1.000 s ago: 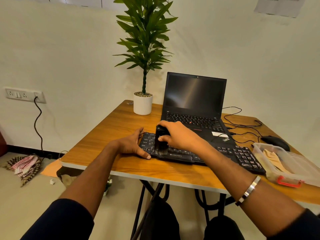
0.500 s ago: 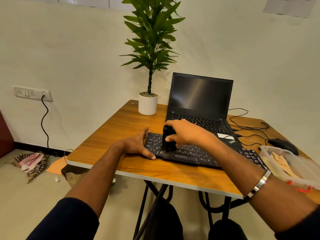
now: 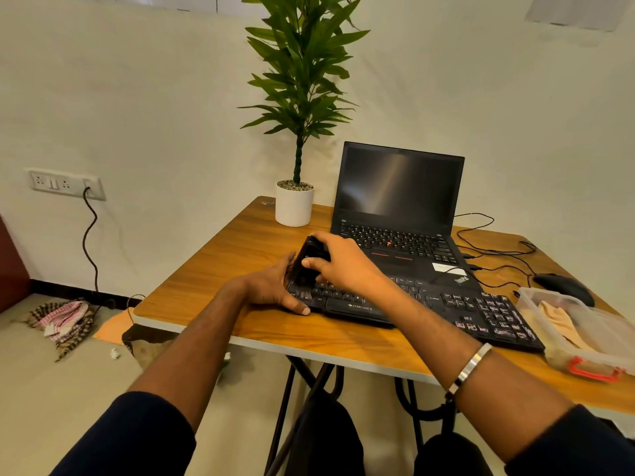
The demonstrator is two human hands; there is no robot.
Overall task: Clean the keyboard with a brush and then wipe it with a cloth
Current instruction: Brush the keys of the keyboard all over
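A black keyboard (image 3: 457, 309) lies across the front of the wooden table (image 3: 240, 249), partly resting on the laptop's palm rest. My right hand (image 3: 347, 266) grips a black brush (image 3: 307, 262), tilted, with its bristles down on the keys at the keyboard's left end. My left hand (image 3: 275, 290) holds the keyboard's left edge, thumb along the front. A beige cloth (image 3: 560, 322) lies inside a clear plastic box (image 3: 615, 341) at the right.
An open black laptop (image 3: 398, 194) stands behind the keyboard. A potted plant (image 3: 295, 204) sits at the back left. A black mouse (image 3: 563, 286) and loose cables (image 3: 494, 249) lie at the right. A wall socket (image 3: 65, 183) and a checked rag (image 3: 65, 321) are off to the left.
The brush has slid left along the keys and tilted over, now close to my left hand. The left hand keeps its hold on the keyboard's end. The view has shifted a little.
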